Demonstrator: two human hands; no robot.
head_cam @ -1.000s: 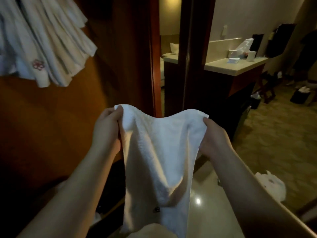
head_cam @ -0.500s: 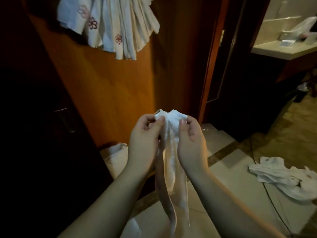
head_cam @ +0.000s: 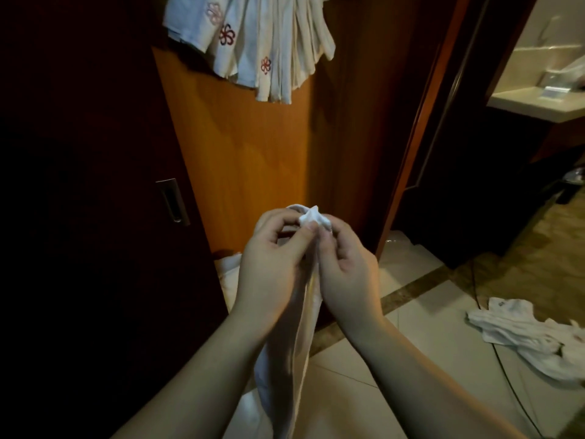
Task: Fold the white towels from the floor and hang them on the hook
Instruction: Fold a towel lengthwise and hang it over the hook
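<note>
A dark cabinet door (head_cam: 95, 217) with a recessed metal handle (head_cam: 172, 200) bounds the left edge, beside an orange wood panel (head_cam: 247, 147) on which folded white towels (head_cam: 253, 42) with red flower emblems hang in a pleated fan. At centre the left hand (head_cam: 272, 261) and right hand (head_cam: 345, 264) meet, thumb and fingers (head_cam: 311, 228) pinching the bunched top corners of a soft white towel (head_cam: 285, 359) hanging between the forearms. To the right, open glossy tile floor (head_cam: 427, 327) carries a crumpled heap, apparently more towels (head_cam: 531, 337), crossed by a thin cable (head_cam: 506, 369).
</note>
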